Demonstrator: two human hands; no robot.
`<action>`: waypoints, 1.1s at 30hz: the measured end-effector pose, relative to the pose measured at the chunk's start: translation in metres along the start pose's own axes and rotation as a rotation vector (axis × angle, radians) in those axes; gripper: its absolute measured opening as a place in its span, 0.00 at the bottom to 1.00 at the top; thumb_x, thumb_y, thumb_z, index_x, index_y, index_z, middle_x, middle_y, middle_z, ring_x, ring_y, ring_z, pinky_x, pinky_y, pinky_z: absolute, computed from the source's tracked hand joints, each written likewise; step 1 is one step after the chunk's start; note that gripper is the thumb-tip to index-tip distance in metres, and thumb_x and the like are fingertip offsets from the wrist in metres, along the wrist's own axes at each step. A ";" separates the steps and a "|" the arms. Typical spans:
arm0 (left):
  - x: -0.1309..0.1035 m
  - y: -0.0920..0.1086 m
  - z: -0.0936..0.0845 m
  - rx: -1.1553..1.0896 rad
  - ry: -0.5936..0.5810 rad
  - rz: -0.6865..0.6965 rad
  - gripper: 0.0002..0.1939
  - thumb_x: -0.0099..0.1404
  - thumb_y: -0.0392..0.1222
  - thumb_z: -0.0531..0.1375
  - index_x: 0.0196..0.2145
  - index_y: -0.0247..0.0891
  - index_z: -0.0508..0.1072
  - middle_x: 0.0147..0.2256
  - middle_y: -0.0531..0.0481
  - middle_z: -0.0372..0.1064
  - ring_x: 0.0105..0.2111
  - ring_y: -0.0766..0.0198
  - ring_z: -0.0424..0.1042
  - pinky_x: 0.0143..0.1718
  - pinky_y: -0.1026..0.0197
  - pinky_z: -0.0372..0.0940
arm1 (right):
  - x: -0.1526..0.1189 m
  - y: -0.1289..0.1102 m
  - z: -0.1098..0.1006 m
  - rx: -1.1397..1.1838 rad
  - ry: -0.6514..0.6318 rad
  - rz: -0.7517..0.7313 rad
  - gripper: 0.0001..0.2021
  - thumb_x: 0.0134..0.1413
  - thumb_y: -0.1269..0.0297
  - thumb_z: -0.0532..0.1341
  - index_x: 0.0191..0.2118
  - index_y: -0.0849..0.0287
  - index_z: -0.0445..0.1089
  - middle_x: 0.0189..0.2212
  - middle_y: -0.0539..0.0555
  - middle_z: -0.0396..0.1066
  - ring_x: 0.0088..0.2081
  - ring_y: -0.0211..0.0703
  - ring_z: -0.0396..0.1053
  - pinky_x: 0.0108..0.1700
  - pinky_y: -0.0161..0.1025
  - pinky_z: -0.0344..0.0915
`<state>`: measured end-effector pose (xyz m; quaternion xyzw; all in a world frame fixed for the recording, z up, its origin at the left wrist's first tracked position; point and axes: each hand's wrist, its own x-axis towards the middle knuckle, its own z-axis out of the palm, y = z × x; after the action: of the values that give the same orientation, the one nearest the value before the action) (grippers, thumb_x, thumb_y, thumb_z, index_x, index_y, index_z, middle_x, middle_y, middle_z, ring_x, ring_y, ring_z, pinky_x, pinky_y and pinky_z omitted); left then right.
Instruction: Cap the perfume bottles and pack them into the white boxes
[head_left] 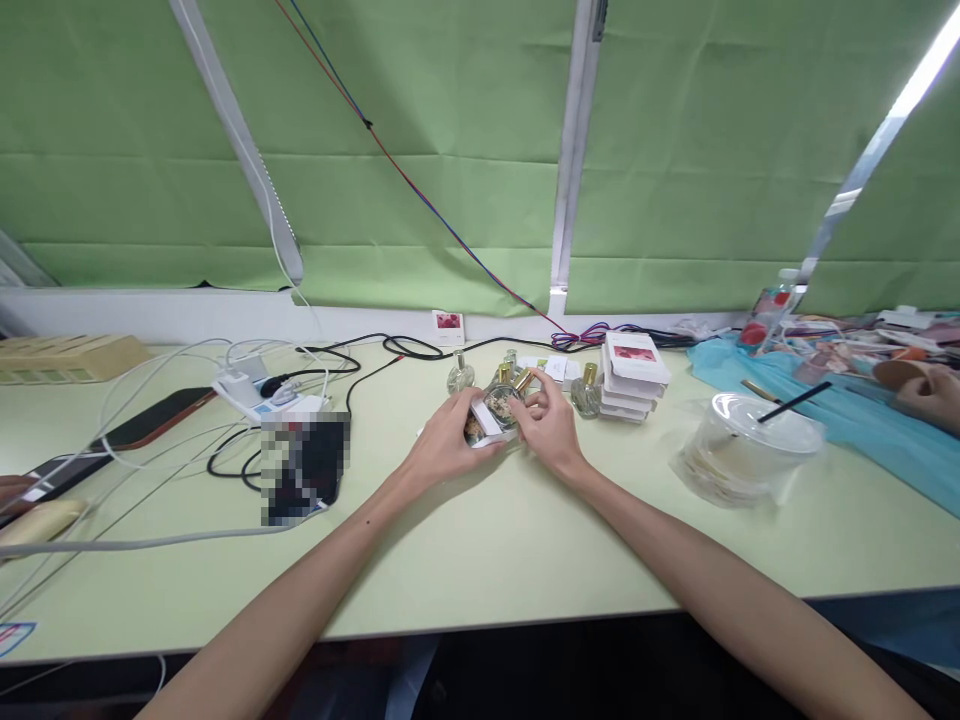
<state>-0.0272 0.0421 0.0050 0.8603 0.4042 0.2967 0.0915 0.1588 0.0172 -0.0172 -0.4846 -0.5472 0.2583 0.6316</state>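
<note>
My left hand (pixel 444 440) is closed around a small white box (pixel 489 420), tilted above the table. In my right hand (pixel 553 430) is a round clear glass perfume bottle (pixel 501 404) with a gold cap, pinched between thumb and fingers. The bottle lies against the box; whether it is partly inside I cannot tell. Just behind my hands stand more gold-capped bottles, one glass bottle (pixel 460 375) on the left and another bottle (pixel 586 392) on the right. Part of the box is hidden by my left fingers.
A stack of white boxes (pixel 634 375) stands to the right, near a lidded plastic tub (pixel 750 450) with a black straw. One white box (pixel 448 328) is by the wall. Cables and a power strip (pixel 289 405) lie left. Other people's hands, like this hand (pixel 930 395), show at both edges.
</note>
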 end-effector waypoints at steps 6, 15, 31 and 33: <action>-0.001 0.002 0.000 -0.016 0.023 -0.003 0.32 0.57 0.54 0.67 0.56 0.42 0.65 0.47 0.47 0.73 0.42 0.54 0.74 0.42 0.55 0.68 | 0.000 -0.001 0.000 -0.011 -0.002 0.005 0.33 0.56 0.55 0.65 0.65 0.59 0.60 0.26 0.46 0.67 0.20 0.34 0.63 0.22 0.33 0.62; -0.002 0.004 0.001 -0.030 0.023 -0.019 0.31 0.57 0.55 0.66 0.56 0.43 0.65 0.49 0.47 0.72 0.43 0.54 0.73 0.43 0.55 0.67 | 0.001 -0.001 -0.001 -0.049 -0.001 -0.026 0.32 0.57 0.55 0.65 0.64 0.60 0.61 0.27 0.47 0.69 0.23 0.36 0.65 0.28 0.35 0.65; -0.003 0.004 0.003 -0.081 0.066 -0.027 0.31 0.57 0.53 0.67 0.53 0.42 0.64 0.48 0.47 0.73 0.42 0.56 0.73 0.40 0.56 0.67 | 0.001 0.000 -0.001 -0.071 -0.021 -0.024 0.32 0.59 0.53 0.64 0.65 0.60 0.61 0.27 0.48 0.68 0.23 0.37 0.64 0.28 0.37 0.64; -0.003 0.004 0.003 -0.088 0.073 -0.027 0.31 0.57 0.53 0.67 0.53 0.42 0.65 0.47 0.47 0.73 0.41 0.57 0.73 0.40 0.56 0.67 | 0.001 -0.001 -0.002 -0.087 -0.019 -0.031 0.32 0.59 0.53 0.63 0.65 0.60 0.61 0.27 0.48 0.68 0.24 0.38 0.64 0.29 0.37 0.65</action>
<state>-0.0242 0.0375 0.0033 0.8387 0.4054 0.3439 0.1183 0.1604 0.0170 -0.0157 -0.5006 -0.5713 0.2291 0.6087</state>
